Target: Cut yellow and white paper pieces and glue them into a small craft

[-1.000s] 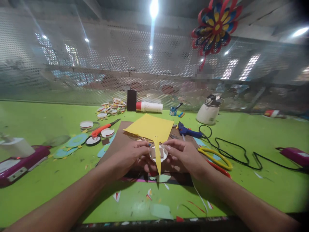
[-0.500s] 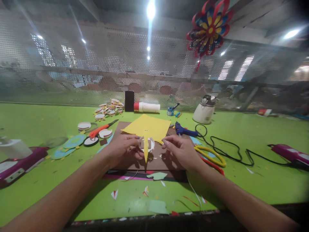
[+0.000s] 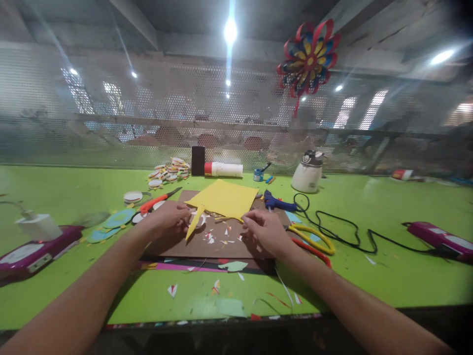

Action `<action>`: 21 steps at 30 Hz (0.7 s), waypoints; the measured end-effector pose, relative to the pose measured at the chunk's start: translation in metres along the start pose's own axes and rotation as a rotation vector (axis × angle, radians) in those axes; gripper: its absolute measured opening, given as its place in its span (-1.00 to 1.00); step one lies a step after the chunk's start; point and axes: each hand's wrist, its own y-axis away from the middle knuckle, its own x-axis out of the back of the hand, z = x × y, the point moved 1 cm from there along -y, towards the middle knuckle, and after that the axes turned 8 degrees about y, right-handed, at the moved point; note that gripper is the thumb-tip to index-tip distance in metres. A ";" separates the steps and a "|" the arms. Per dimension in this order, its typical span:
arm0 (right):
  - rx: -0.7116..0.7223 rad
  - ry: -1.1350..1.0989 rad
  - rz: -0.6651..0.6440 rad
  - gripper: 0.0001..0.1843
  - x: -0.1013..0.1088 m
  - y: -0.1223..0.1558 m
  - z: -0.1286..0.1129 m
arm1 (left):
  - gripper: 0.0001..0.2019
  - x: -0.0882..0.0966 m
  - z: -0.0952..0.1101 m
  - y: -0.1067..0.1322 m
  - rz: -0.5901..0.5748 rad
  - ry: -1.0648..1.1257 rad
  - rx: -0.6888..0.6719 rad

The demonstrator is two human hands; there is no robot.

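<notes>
My left hand [image 3: 168, 218] is closed round a small white ring [image 3: 197, 220] with a yellow paper strip [image 3: 194, 226] hanging from it, held over the brown board [image 3: 185, 245]. My right hand [image 3: 264, 230] hovers just right of it, fingers curled with the tips pinched near the corner of the yellow paper sheet [image 3: 223, 198]; whether it holds anything I cannot make out. Small paper snippets [image 3: 218, 236] lie on the board between my hands.
On the green table [image 3: 388, 246]: orange cutter [image 3: 157, 199], blue paper rings [image 3: 118, 218], pile of white rings [image 3: 168, 171], black box [image 3: 198, 160], glue bottle [image 3: 223, 169], blue glue gun [image 3: 277, 202] with black cord [image 3: 343, 229], yellow-red scissors [image 3: 312, 238], white jug [image 3: 307, 172], pink devices [image 3: 29, 249].
My left hand has carried the ring with the yellow strip away from me and to the left. My right hand has let go of it and moved toward the yellow sheet.
</notes>
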 end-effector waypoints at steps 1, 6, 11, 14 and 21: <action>0.002 0.005 -0.003 -0.80 0.000 0.000 0.001 | -0.81 0.004 0.001 0.000 0.026 -0.054 0.010; 0.028 0.026 -0.005 -0.80 0.000 -0.001 0.000 | -0.78 0.016 0.004 0.004 0.111 -0.253 0.062; 0.043 0.052 0.012 -0.81 0.003 -0.002 -0.002 | -0.83 0.021 0.003 0.003 0.114 -0.363 0.093; 0.046 0.068 0.032 -0.80 0.005 -0.002 -0.002 | -0.84 0.023 0.000 0.001 0.092 -0.420 0.096; 0.052 0.107 0.118 -0.77 0.013 -0.006 -0.004 | -0.93 0.026 0.002 0.000 0.143 -0.471 0.042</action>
